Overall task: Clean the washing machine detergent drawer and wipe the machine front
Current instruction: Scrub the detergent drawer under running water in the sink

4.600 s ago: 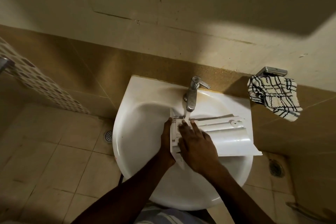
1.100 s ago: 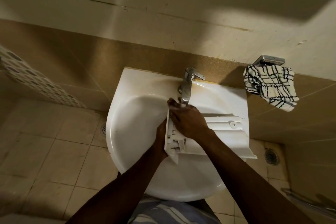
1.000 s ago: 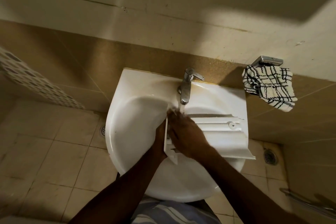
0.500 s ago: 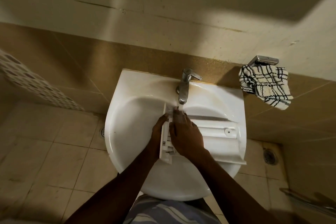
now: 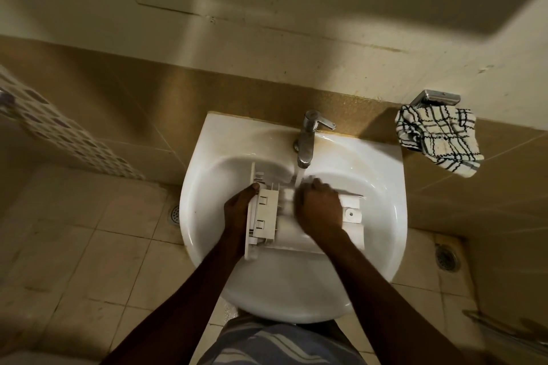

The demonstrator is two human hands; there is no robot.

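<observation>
A white plastic detergent drawer (image 5: 267, 216) lies across the white washbasin (image 5: 382, 192), its front panel to the left. Water runs from the chrome tap (image 5: 307, 142) onto the drawer's top. My left hand (image 5: 237, 207) grips the drawer's left end, thumb at its upper corner. My right hand (image 5: 320, 207) lies on top of the drawer under the water stream, fingers bent against the plastic and blurred. Part of the drawer is hidden beneath my right hand.
A black-and-white checked cloth (image 5: 439, 139) hangs from a chrome holder (image 5: 436, 98) on the wall at the right. Floor drains sit at the left (image 5: 175, 213) and right (image 5: 444, 258) of the basin. A patterned tile strip (image 5: 68, 136) runs along the left wall.
The drawer has shifted left in the basin, so more of its left end shows. My right hand has moved right along the drawer top, under the water. My left hand keeps its hold.
</observation>
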